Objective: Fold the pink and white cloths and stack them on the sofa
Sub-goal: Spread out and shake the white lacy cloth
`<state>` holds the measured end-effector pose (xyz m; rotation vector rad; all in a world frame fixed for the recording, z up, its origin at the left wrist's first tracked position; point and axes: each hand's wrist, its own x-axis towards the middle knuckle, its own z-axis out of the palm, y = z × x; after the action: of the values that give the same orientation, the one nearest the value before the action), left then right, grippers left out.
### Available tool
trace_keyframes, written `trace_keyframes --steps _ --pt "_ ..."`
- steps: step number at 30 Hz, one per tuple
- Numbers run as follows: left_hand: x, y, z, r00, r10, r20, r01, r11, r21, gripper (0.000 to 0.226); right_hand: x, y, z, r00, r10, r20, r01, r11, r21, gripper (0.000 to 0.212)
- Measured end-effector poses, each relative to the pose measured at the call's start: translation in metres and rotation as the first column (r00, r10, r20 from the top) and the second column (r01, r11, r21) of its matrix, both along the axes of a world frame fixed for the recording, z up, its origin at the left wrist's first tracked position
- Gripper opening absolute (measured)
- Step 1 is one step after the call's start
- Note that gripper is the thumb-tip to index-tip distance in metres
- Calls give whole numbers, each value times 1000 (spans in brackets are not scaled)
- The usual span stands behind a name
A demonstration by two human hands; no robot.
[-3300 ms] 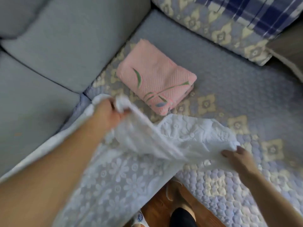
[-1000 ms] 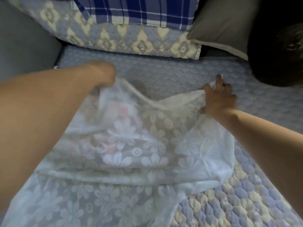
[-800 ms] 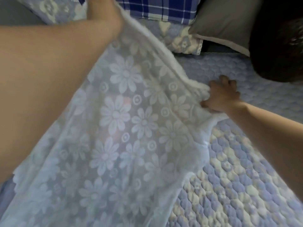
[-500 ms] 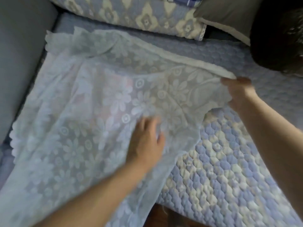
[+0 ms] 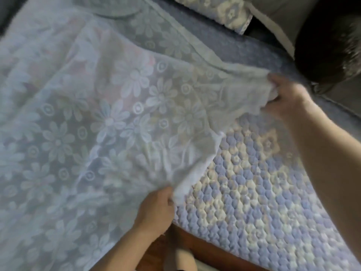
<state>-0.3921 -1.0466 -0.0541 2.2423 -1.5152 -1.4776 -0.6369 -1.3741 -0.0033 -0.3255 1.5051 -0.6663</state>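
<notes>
The white lace cloth (image 5: 121, 118) with a daisy pattern lies spread over the left part of the sofa seat. A pink shade shows through it at the upper middle, where the folded pink cloth (image 5: 109, 61) lies hidden beneath. My left hand (image 5: 156, 208) pinches the cloth's near right edge by the seat's front. My right hand (image 5: 285, 96) grips the cloth's far right corner, lifted a little off the seat.
A quilted blue and cream cover (image 5: 254, 182) lies over the sofa seat. A patterned cushion (image 5: 224, 10) and a grey pillow (image 5: 273, 14) sit at the back. A dark fuzzy object (image 5: 330, 40) lies at the right. Wooden floor (image 5: 195, 249) shows below.
The white cloth was flung out and now lies spread over the pink one. My left hand slid from the cloth's middle down to its near right edge and took hold.
</notes>
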Motion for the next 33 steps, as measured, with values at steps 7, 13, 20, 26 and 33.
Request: trace_keyframes --steps 7,13,20,26,33 --pt "1 -2 10 919 -266 -291 360 868 342 68 31 -13 61 984 -1 178 37 978 -204 38" --pt "15 -2 57 830 446 -336 -346 883 317 28 82 62 90 886 271 377 -177 948 -265 56" --pt "117 73 165 -69 788 -612 -830 295 474 36 241 276 127 577 800 167 -741 598 -307 31" --pt "197 221 199 45 800 -599 -945 229 235 37 363 441 133 527 821 -221 -833 445 -330 11" --pt "234 463 189 -259 842 -474 -903 -37 428 25 344 405 160 773 -53 -632 -356 789 -501 14"
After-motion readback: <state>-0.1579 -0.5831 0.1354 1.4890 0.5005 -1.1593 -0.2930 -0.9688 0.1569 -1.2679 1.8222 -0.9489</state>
